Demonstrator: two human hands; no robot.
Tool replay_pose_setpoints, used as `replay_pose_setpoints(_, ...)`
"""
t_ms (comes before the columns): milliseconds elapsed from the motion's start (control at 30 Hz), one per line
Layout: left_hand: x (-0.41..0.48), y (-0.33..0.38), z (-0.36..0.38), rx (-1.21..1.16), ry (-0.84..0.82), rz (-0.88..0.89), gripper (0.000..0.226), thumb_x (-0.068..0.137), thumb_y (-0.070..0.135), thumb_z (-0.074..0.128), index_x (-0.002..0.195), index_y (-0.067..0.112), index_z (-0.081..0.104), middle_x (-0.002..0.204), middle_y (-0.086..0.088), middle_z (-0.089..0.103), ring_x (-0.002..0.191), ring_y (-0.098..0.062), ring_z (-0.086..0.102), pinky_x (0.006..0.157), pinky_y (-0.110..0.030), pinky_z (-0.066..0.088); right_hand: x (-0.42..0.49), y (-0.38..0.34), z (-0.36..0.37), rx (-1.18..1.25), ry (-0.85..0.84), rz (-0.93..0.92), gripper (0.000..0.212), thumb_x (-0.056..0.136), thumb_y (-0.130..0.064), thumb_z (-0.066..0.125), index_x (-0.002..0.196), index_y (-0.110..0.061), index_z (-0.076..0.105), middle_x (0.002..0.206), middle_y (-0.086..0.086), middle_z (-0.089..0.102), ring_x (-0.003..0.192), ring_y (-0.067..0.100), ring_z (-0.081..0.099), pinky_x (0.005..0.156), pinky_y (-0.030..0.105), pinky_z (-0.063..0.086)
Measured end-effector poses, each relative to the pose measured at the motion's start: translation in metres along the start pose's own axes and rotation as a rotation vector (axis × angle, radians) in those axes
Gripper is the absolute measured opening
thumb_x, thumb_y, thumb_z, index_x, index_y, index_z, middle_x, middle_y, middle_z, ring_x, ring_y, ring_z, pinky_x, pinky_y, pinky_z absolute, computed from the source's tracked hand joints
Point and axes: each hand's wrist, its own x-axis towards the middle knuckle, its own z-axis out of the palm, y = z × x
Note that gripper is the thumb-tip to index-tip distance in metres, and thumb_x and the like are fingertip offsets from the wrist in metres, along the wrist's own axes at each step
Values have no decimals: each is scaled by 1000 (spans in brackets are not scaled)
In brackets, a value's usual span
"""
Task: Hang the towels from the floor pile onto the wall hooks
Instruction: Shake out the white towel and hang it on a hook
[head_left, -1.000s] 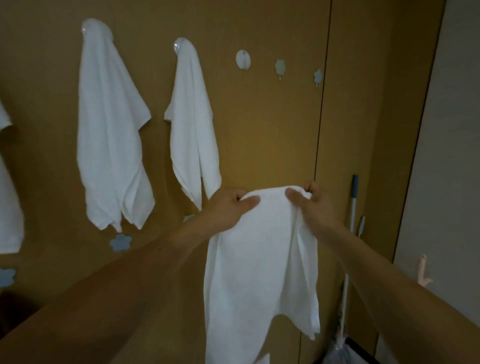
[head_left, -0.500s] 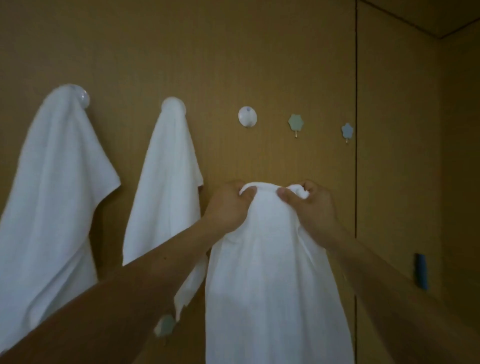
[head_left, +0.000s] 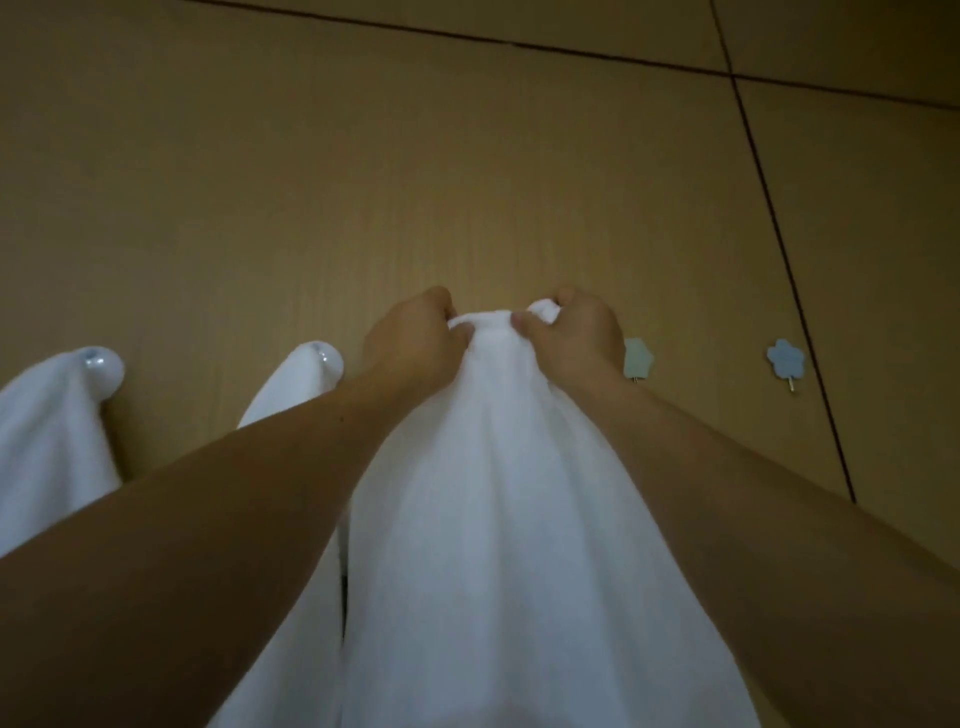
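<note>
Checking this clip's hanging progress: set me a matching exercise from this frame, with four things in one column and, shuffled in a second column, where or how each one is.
Things:
1. front towel
2. far-left towel
3. green flower hook
4. blue flower hook

States:
A. bare, farthest right
B. draped over a round white hook
C. bunched top gripped by the left hand and the right hand
D. bare, just right of the right hand

Pairs: 1-C, 2-B, 3-D, 4-A
</note>
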Motion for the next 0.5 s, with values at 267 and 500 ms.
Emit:
replay_pose_setpoints(267, -8, 3, 3, -130, -263, -254, 32, 74, 31, 73, 57, 13, 52, 58, 1, 54, 52, -13, 50, 43, -22, 31, -6, 22, 7, 106, -177, 146, 23, 75, -44, 72, 76, -24, 63, 83, -2, 68, 81, 21, 67, 76, 37, 56)
replay_pose_setpoints(500, -13, 19, -2, 103, -286, -205, 37, 74, 47, 67, 79, 12, 53, 74, 1, 58, 65, -16, 55, 52, -27, 33, -10, 8, -13, -154, -277, 230, 34, 62, -47, 65, 78, -19, 59, 86, 1, 57, 83, 23, 56, 69, 32, 43)
